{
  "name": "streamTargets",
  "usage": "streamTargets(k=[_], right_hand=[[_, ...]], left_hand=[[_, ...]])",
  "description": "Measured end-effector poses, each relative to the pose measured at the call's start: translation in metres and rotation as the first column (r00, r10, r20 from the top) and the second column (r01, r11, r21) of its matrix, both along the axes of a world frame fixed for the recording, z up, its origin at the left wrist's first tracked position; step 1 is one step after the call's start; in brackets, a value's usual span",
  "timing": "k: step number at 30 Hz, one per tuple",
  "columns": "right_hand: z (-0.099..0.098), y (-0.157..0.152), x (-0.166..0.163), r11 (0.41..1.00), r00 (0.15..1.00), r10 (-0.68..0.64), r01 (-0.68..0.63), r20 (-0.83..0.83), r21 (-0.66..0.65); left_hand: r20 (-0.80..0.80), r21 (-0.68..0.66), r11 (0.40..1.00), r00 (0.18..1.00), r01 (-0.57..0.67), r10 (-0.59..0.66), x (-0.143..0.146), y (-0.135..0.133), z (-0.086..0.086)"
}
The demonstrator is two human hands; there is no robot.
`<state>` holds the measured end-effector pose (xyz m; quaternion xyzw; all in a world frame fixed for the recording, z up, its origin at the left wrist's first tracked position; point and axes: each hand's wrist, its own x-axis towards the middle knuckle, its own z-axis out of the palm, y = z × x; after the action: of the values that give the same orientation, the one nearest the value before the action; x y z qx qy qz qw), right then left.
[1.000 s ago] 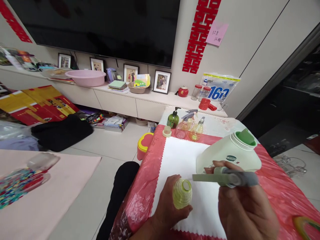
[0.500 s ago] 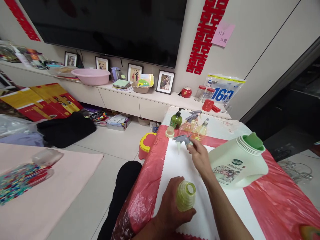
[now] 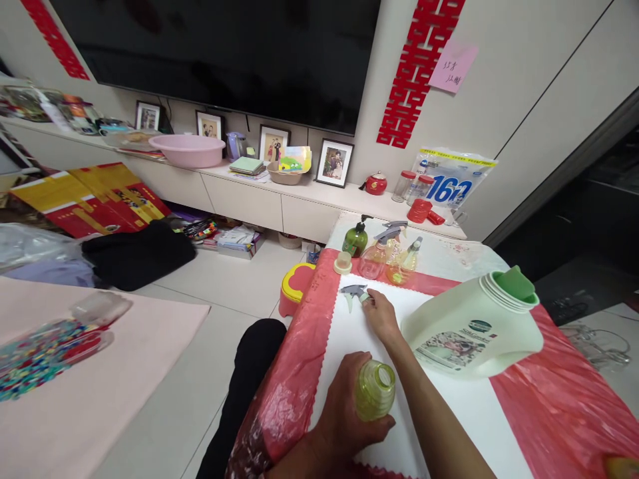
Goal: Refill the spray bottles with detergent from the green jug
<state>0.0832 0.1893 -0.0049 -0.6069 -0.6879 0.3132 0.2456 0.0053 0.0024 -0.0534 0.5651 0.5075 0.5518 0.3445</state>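
My left hand (image 3: 344, 416) is wrapped round a small yellow-green bottle (image 3: 375, 389) with its neck uncapped, held upright near the table's front edge. My right hand (image 3: 382, 314) reaches forward over the white cloth (image 3: 349, 332), its fingers closed on a grey spray-trigger head (image 3: 353, 291) that rests on the cloth. A large pale green jug (image 3: 474, 329) with a green spout lies tilted just right of my right arm.
A dark green pump bottle (image 3: 355, 238), two clear spray bottles (image 3: 387, 256) and a small cap (image 3: 343, 263) stand at the table's far end. The table has a red plastic cover (image 3: 564, 399). A yellow-red stool (image 3: 294, 287) sits on the floor left of it.
My right hand carried the spray-trigger head away from the small bottle, forward and left, and lowered it onto the white cloth. My left hand kept hold of the bottle.
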Motion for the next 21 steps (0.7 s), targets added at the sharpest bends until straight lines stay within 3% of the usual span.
streamTargets(k=[5, 10, 12, 14, 16, 21], right_hand=[[0.013, -0.028, 0.016, 0.990, 0.995, 0.068, -0.059, -0.069, 0.124], [0.041, -0.088, 0.050, 0.956, 0.981, 0.115, -0.066, -0.157, 0.285], [0.050, -0.114, 0.069, 0.915, 0.983, 0.101, -0.031, -0.154, 0.403], [0.054, -0.136, 0.089, 0.850, 0.991, 0.041, 0.032, -0.127, 0.526], [0.052, -0.152, 0.110, 0.816, 0.993, -0.048, 0.103, -0.111, 0.569], [0.030, -0.169, 0.159, 0.840, 0.944, -0.263, 0.326, -0.200, 0.434]], left_hand=[[-0.018, 0.016, 1.000, 1.000, -0.005, 0.006, -0.001, -0.001, 0.000], [-0.026, 0.072, 0.997, 1.000, 0.005, -0.004, -0.003, 0.002, 0.001], [-0.035, 0.080, 0.997, 0.999, -0.007, 0.009, -0.004, 0.003, 0.003], [-0.031, 0.056, 0.998, 0.999, -0.012, 0.014, -0.005, 0.004, 0.008], [-0.003, -0.001, 1.000, 1.000, 0.002, -0.002, -0.007, 0.004, 0.016], [0.074, -0.182, 0.979, 0.994, 0.095, -0.083, -0.011, -0.001, 0.043]])
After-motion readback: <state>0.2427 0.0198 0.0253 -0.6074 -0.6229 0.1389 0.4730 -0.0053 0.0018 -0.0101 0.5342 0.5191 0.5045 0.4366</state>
